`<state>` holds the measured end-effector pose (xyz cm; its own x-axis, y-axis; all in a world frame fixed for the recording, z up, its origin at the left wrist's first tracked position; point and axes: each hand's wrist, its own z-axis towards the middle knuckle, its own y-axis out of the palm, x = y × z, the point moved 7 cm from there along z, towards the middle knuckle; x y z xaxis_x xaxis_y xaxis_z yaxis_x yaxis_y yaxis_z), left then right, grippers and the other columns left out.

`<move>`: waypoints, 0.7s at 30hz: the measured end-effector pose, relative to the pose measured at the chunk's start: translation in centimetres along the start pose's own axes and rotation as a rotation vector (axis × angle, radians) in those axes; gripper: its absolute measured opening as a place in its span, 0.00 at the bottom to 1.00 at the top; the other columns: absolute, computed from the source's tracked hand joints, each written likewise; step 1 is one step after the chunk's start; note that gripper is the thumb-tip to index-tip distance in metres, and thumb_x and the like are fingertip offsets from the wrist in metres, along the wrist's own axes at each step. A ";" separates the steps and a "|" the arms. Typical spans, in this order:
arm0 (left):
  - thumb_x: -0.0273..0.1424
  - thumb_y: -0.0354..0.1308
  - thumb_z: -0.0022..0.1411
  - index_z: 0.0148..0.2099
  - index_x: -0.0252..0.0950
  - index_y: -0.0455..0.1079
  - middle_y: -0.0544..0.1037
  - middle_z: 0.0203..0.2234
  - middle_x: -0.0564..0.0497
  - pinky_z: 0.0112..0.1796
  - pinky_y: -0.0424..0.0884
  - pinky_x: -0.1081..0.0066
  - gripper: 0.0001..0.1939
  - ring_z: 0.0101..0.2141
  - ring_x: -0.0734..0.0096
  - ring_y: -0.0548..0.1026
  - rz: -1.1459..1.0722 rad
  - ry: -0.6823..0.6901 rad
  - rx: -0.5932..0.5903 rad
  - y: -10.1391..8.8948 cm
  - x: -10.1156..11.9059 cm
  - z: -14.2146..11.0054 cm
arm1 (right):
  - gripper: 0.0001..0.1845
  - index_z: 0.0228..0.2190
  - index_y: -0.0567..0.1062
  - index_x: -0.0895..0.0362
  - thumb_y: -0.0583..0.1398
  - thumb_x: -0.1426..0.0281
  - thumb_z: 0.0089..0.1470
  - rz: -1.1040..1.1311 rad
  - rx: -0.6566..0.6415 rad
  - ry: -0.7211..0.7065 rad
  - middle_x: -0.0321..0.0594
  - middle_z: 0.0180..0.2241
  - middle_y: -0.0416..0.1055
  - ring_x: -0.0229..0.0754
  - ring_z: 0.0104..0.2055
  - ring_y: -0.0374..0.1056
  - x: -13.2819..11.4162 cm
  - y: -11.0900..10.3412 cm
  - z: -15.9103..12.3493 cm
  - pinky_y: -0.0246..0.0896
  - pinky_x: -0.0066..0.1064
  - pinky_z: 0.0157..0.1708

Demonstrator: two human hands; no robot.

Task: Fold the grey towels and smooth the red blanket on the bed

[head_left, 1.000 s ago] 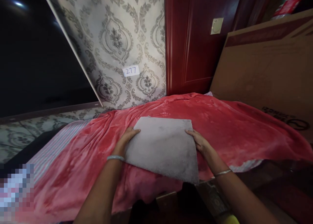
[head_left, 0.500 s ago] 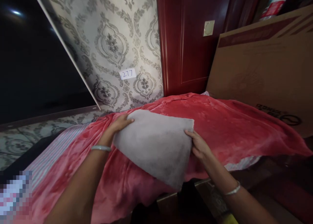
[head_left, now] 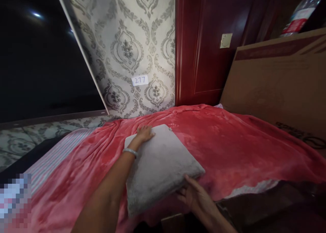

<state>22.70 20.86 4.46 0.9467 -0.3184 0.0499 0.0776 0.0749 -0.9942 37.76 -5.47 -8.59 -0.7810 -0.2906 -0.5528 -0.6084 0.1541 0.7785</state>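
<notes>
A folded grey cloth [head_left: 159, 165] lies on the red plush blanket [head_left: 229, 141] that covers the bed. My left hand [head_left: 144, 133] rests on the cloth's far left corner, fingers curled over its top edge. My right hand [head_left: 195, 194] is at the cloth's near right edge, fingers tucked under it and gripping it. A silver bangle [head_left: 129, 152] sits on my left wrist.
A large cardboard box [head_left: 277, 80] leans at the right behind the blanket. A dark red wooden door [head_left: 203, 49] and patterned wallpaper with a label reading 277 [head_left: 140, 80] stand behind. A striped sheet [head_left: 54, 156] shows at the left.
The grey cloth has turned and come down flatter on the blanket. My left hand moved to its far corner and my right hand dropped to its near edge.
</notes>
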 end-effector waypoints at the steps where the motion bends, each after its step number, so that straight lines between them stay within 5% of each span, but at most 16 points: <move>1: 0.42 0.54 0.66 0.65 0.38 0.64 0.67 0.64 0.39 0.62 0.58 0.48 0.28 0.65 0.50 0.62 -0.006 -0.004 -0.004 1.5 0.1 -0.6 | 0.30 0.47 0.73 0.55 0.70 0.55 0.46 -0.005 -0.008 0.003 0.48 0.46 0.78 0.57 0.55 0.70 -0.1 -0.2 0.0 0.66 0.49 0.51; 6: 0.44 0.41 0.72 0.70 0.38 0.56 0.57 0.69 0.40 0.65 0.50 0.47 0.30 0.69 0.53 0.51 -0.022 -0.011 0.040 4.5 -0.1 -1.9 | 0.27 0.43 0.74 0.55 0.70 0.53 0.46 0.028 0.052 -0.031 0.48 0.43 0.79 0.56 0.54 0.71 -0.7 -1.1 0.2 0.66 0.49 0.52; 14: 0.35 0.42 0.71 0.64 0.35 0.66 0.64 0.65 0.41 0.65 0.53 0.55 0.24 0.66 0.57 0.58 -0.055 0.016 0.193 3.2 0.3 -3.1 | 0.25 0.36 0.76 0.53 0.74 0.58 0.37 -0.017 0.141 -0.202 0.43 0.42 0.79 0.51 0.46 0.75 -5.3 -4.4 -0.4 0.67 0.44 0.53; 18: 0.32 0.43 0.70 0.59 0.37 0.71 0.73 0.58 0.44 0.62 0.59 0.61 0.22 0.60 0.61 0.67 -0.077 0.045 0.182 2.7 0.9 -3.7 | 0.30 0.44 0.76 0.51 0.74 0.59 0.38 -0.182 0.174 -0.243 0.42 0.43 0.78 0.47 0.42 0.74 -8.5 -4.5 -0.5 0.68 0.41 0.47; 21: 0.39 0.47 0.69 0.63 0.37 0.67 0.69 0.62 0.41 0.62 0.59 0.56 0.25 0.62 0.55 0.65 -0.080 0.056 0.118 2.8 1.3 -4.2 | 0.36 0.50 0.74 0.49 0.72 0.56 0.39 -0.352 0.237 -0.261 0.39 0.41 0.78 0.45 0.37 0.73 -10.5 -4.4 0.1 0.67 0.39 0.41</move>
<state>22.88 16.68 1.33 0.9173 -0.3797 0.1199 0.1916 0.1569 -0.9689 48.58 -3.03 -6.24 -0.5130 -0.1218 -0.8497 -0.8332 0.3087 0.4588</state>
